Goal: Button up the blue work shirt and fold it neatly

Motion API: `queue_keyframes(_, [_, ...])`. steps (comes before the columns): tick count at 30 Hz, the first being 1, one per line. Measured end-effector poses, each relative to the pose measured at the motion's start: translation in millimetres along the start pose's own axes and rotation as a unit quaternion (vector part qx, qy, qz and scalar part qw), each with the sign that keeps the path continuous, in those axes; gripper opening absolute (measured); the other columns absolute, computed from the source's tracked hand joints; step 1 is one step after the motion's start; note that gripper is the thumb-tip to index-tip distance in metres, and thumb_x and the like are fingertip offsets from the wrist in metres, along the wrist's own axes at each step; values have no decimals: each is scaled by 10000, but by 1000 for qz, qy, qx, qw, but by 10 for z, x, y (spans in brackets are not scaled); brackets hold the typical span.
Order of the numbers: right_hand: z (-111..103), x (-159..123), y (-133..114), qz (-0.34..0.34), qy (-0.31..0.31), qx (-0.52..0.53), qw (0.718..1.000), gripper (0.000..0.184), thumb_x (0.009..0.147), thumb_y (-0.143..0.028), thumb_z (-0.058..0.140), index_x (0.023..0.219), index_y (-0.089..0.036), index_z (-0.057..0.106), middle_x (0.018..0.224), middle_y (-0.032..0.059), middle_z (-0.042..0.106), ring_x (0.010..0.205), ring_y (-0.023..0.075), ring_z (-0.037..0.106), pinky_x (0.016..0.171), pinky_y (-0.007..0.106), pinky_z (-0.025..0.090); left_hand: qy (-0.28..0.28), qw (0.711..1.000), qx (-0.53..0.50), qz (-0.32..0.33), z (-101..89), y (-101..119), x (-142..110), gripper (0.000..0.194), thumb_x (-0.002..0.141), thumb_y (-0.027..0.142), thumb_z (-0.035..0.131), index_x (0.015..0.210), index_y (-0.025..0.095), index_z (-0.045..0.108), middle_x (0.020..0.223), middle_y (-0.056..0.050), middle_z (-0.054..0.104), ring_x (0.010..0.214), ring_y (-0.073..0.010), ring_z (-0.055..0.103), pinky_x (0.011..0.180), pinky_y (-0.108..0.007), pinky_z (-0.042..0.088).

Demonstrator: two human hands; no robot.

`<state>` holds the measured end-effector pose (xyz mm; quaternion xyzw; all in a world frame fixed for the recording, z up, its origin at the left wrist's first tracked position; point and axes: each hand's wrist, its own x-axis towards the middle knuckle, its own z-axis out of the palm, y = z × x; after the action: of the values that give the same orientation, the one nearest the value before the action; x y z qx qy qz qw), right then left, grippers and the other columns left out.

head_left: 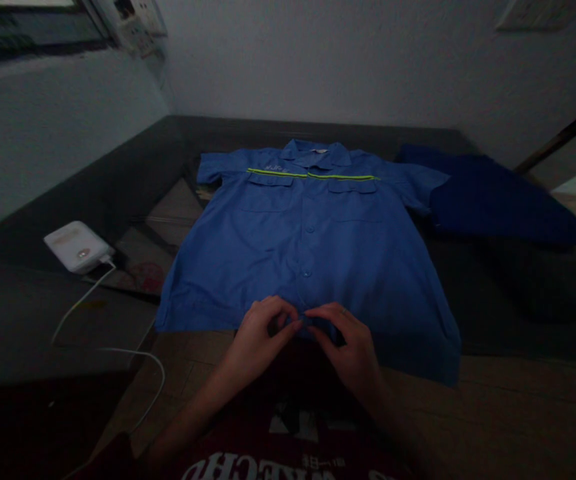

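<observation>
A blue short-sleeved shirt (pixel 268 247) lies spread face up, its collar at the far side and its hem towards me. Across the chest run yellow-green stripes above two flap pockets, and buttons go down the front. At the middle of the hem, my left hand (pixel 265 330) pinches the cloth of the front opening between thumb and fingers. Close beside it, my right hand (pixel 343 333) pinches the same spot from the other side. The fingertips of both hands nearly meet there. Whether a button is between them is too dark to tell.
Dark blue folded cloth (pixel 498 200) lies at the right, touching the shirt's sleeve. A white power bank (pixel 78 247) with a white cable (pixel 161 373) sits at the left on the dark tabletop (pixel 13 287). Walls stand behind and at the left.
</observation>
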<state>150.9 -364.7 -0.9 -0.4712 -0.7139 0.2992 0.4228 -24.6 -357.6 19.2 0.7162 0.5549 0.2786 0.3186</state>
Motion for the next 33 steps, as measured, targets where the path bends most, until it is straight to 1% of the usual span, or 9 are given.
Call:
queue_keyframes(2, [-108, -30, -2, 45, -33, 8, 998, 343, 801, -179, 609, 1136, -255, 616, 994, 31, 698, 912, 187, 656, 824, 336, 526, -12, 1000, 2, 0, -16, 2, -4, 83, 824, 232, 578, 760, 187, 604, 667, 32, 528, 666, -134, 508, 667, -277, 368])
queue_keyframes(4, [-221, -69, 1, 94, -38, 12, 995, 413, 776, -196, 636, 1183, -252, 591, 979, 29, 710, 896, 195, 670, 801, 336, 538, -15, 1000, 9, 9, -26, 8, -16, 84, 825, 230, 579, 759, 185, 605, 670, 30, 531, 673, -135, 510, 679, -283, 365])
queue_keyframes(8, [-332, -121, -5, 138, 29, -9, 990, 113, 759, -255, 661, 858, -206, 685, 756, 28, 716, 706, 198, 679, 650, 295, 549, -17, 999, 26, 31, -25, 30, -52, 74, 827, 216, 584, 761, 190, 607, 682, 27, 549, 686, -138, 516, 693, -292, 356])
queue_keyframes(10, [-309, -111, -32, 130, 51, -17, 990, 77, 769, -273, 650, 760, -201, 680, 717, 29, 707, 664, 194, 668, 627, 290, 542, -21, 998, 42, 35, -22, 43, -68, 73, 824, 211, 589, 756, 195, 610, 676, 28, 548, 687, -140, 516, 692, -294, 350])
queue_keyframes(12, [-256, -82, -74, 109, 52, -16, 993, 77, 783, -262, 632, 761, -205, 678, 736, 27, 708, 679, 191, 665, 643, 289, 538, -26, 997, 57, 40, -18, 53, -79, 66, 823, 206, 592, 759, 200, 610, 676, 30, 549, 690, -142, 516, 693, -296, 344])
queue_keyframes(17, [-124, -22, -160, 44, 2, -7, 999, 130, 822, -166, 566, 862, -221, 676, 825, 23, 701, 775, 176, 659, 722, 293, 530, -24, 995, 76, 56, 5, 59, -93, 56, 818, 179, 588, 766, 201, 589, 700, 26, 570, 707, -147, 522, 689, -299, 338])
queue_keyframes(21, [-86, -36, -154, 17, -23, -25, 999, 140, 820, -137, 567, 857, -217, 675, 820, 31, 687, 781, 179, 649, 722, 299, 527, -15, 995, 84, 58, 40, 34, -104, 90, 811, 155, 578, 732, 192, 555, 705, 28, 585, 717, -149, 535, 696, -305, 342])
queue_keyframes(28, [-39, -51, -105, -3, -5, -53, 999, 139, 838, -123, 555, 805, -204, 663, 770, 25, 666, 744, 169, 635, 691, 277, 515, -8, 997, 62, 55, 42, 22, -114, 71, 818, 162, 588, 755, 194, 583, 752, 26, 657, 728, -150, 586, 723, -317, 374])
queue_keyframes(33, [-3, -42, -84, 1, 3, -62, 998, 162, 868, -156, 516, 832, -206, 666, 775, 32, 674, 739, 176, 638, 690, 296, 516, 5, 997, 62, 44, 41, 41, -111, 86, 828, 202, 580, 750, 200, 618, 671, 33, 653, 636, -135, 574, 659, -293, 397])
